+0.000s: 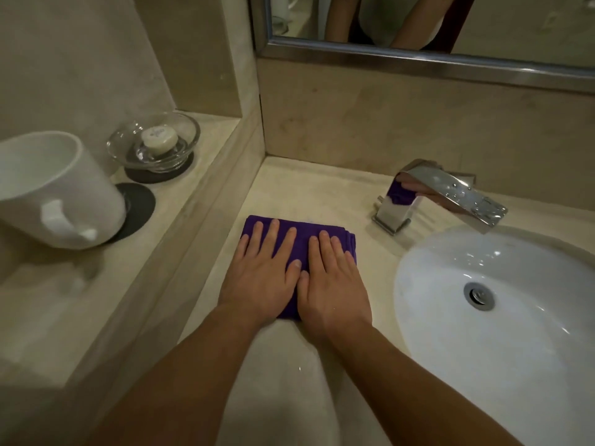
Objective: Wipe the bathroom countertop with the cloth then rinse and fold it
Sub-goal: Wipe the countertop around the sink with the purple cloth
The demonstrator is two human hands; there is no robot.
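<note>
A purple cloth (pixel 301 244), folded into a thick rectangle, lies on the beige stone countertop (pixel 325 194) left of the basin. Both hands lie flat on top of it, palms down, side by side with thumbs touching. My left hand (pixel 262 272) covers the cloth's left half, fingers spread. My right hand (pixel 333 281) covers the right half, fingers together. Only the far edge and a strip between my hands show purple.
A white oval basin (pixel 434 284) with a drain sits at the right under a wet chrome faucet (pixel 450 196). On the raised ledge at the left stand a white mug (pixel 54 188) on a dark coaster and a glass soap dish (pixel 154 143). A mirror (pixel 418 24) hangs behind.
</note>
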